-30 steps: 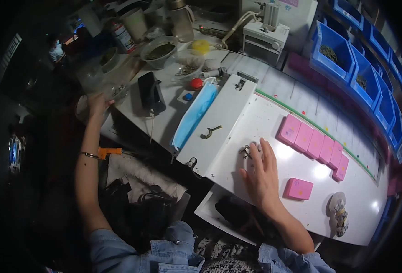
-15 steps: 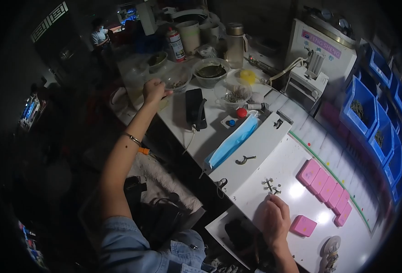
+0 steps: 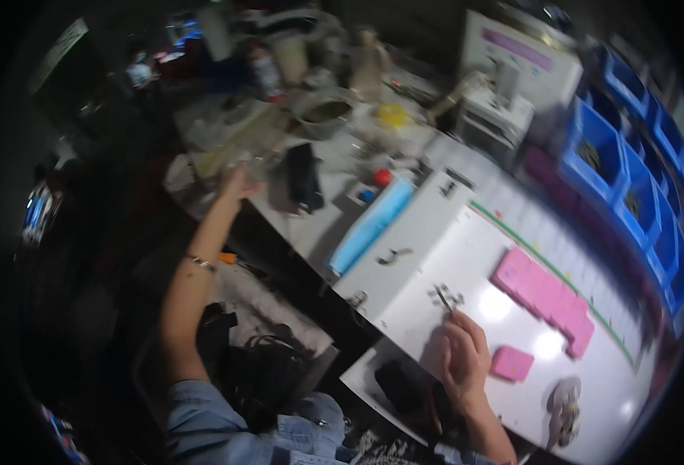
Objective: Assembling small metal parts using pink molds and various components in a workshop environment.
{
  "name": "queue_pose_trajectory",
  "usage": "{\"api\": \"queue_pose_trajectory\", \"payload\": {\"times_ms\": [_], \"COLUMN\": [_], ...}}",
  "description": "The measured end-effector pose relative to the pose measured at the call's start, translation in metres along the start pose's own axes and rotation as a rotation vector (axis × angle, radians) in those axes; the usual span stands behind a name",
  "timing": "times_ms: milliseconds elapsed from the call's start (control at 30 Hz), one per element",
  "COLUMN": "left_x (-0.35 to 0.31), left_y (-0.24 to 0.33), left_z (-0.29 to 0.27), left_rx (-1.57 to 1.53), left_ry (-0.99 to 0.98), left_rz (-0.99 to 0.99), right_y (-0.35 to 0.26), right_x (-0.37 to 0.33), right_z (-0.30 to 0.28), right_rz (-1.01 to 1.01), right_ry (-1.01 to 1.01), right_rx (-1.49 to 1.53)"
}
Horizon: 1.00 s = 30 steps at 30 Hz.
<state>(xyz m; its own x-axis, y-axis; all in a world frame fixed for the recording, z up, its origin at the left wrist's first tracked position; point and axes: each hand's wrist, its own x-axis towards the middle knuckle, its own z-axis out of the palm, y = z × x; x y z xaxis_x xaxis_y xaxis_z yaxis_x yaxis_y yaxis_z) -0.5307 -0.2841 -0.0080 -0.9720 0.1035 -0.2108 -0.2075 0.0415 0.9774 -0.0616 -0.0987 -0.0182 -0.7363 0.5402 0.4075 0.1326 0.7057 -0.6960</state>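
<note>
Right hand: Low over the white table, the right hand curls inward, its fingers drawn close together; blur hides whether they pinch anything.
Metal pieces: A loose cluster of small metal pieces lies on the table at the right hand's 11 o'clock, just beyond the fingertips; contact cannot be told.
Left hand: Out at the table's far-left edge, the left hand is smeared by motion, so its spread and any hold cannot be told. A black device sits near, at its 3 o'clock.
Pink blocks: From the right hand, one pink block lies just beside it at 3 o'clock, a joined row at 2.
Ledge: A hook-shaped metal part rests at the cluster's 10 o'clock, a blue mask near it.
Bins: Blue bins stand well apart, at the right hand's 1 o'clock.
</note>
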Motion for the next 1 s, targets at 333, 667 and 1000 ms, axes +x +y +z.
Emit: {"api": "queue_pose_trajectory", "payload": {"times_ms": [333, 667, 1000], "left_x": [-0.211, -0.282, -0.287], "left_y": [0.032, -0.029, -0.035], "left_z": [0.103, 0.168, 0.164], "left_rx": [0.449, 1.189, 1.095], "left_ry": [-0.456, -1.019, -1.005], "left_rz": [1.124, 1.369, 1.191], "right_y": [0.015, 0.022, 0.027], "right_x": [0.019, 0.024, 0.033], "right_z": [0.009, 0.013, 0.017], "right_rz": [-0.129, 0.031, 0.056], "right_ry": [-0.029, 0.122, 0.114], "right_rx": [-0.117, -0.330, -0.307]}}
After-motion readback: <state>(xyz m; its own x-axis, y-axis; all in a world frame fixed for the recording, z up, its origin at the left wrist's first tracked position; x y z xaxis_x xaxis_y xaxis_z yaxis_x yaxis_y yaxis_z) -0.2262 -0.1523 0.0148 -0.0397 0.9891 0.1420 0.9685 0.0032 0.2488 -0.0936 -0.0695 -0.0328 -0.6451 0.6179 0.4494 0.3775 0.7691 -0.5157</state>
